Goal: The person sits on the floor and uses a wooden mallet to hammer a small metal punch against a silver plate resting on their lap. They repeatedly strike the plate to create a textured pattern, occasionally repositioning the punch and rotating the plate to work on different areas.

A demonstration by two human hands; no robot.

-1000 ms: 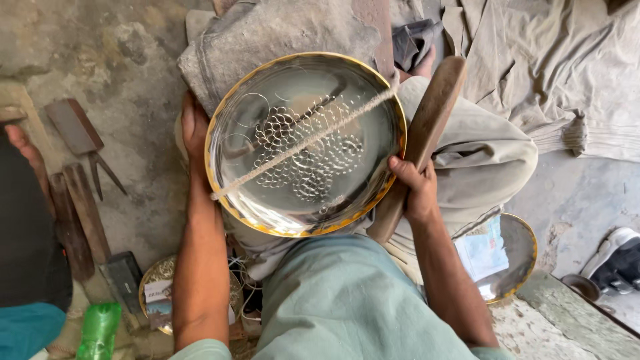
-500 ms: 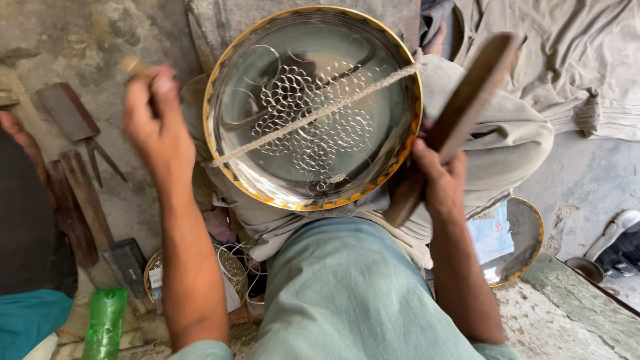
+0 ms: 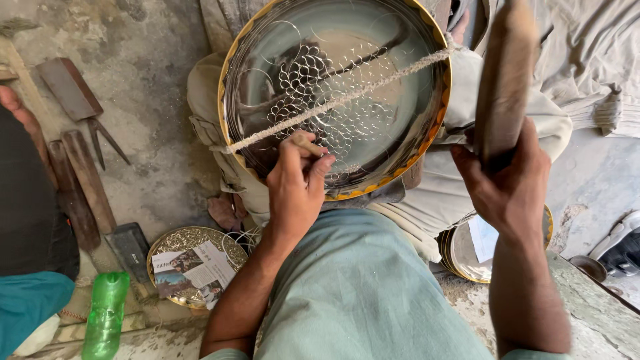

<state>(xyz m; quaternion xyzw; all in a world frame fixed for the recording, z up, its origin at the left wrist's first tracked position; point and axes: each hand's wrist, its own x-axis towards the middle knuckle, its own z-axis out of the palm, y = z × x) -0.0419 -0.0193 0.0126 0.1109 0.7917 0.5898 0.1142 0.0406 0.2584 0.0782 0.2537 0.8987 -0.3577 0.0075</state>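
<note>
A round shiny metal plate (image 3: 347,60) with a gold rim rests on my lap, chased with a scale-like pattern in its middle. A pale cord (image 3: 373,87) runs across it. My left hand (image 3: 297,183) holds a small punch tool (image 3: 305,142) upright against the plate's lower part. My right hand (image 3: 510,183) grips a brown wooden mallet (image 3: 503,80), raised and blurred, to the right of the plate.
Flat iron tools (image 3: 73,93) and wooden-handled chisels (image 3: 83,190) lie on the concrete floor at left. A patterned plate with a paper (image 3: 193,267) sits below, a green plastic bottle (image 3: 103,320) at lower left, stacked plates (image 3: 467,250) at right, a shoe (image 3: 620,250) far right.
My left hand came down from the raised position at left and set the punch on the plate. My right hand lifted the mallet higher. The view moved closer.
</note>
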